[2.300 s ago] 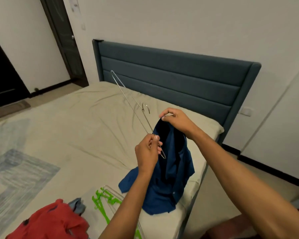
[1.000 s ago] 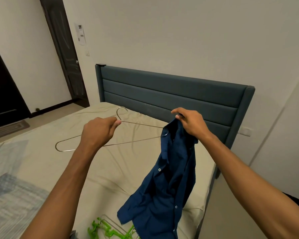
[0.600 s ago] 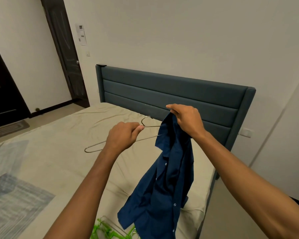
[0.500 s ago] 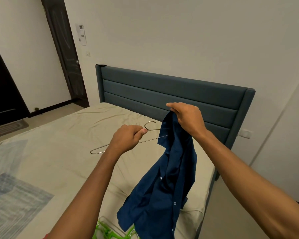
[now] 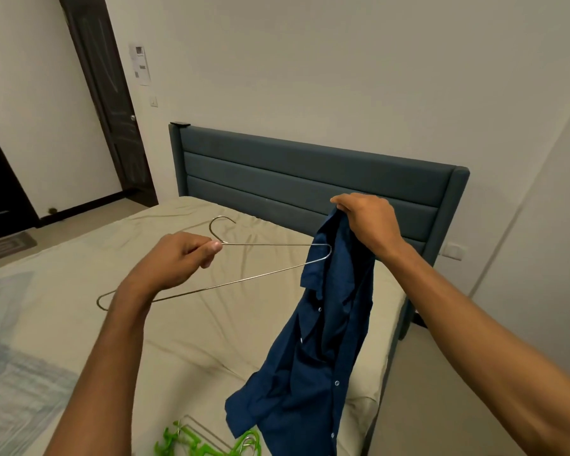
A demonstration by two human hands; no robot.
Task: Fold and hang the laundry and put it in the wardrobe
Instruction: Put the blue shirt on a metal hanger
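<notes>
- Head view: your left hand (image 5: 178, 258) pinches the wire hanger (image 5: 260, 263) at its neck, above the bed (image 5: 211, 324).
- Your right hand (image 5: 369, 222) grips the blue shirt (image 5: 313, 357), apparently by the collar; its tail hangs over the bed's right edge, beside green hangers (image 5: 204, 445).

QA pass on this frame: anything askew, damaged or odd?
Nothing damaged. The blue shirt hangs bunched from the right hand, not on the wire hanger the left hand pinches near the hook; the hanger's end only meets the fabric. Green hangers lie in a heap on the bed.
</notes>
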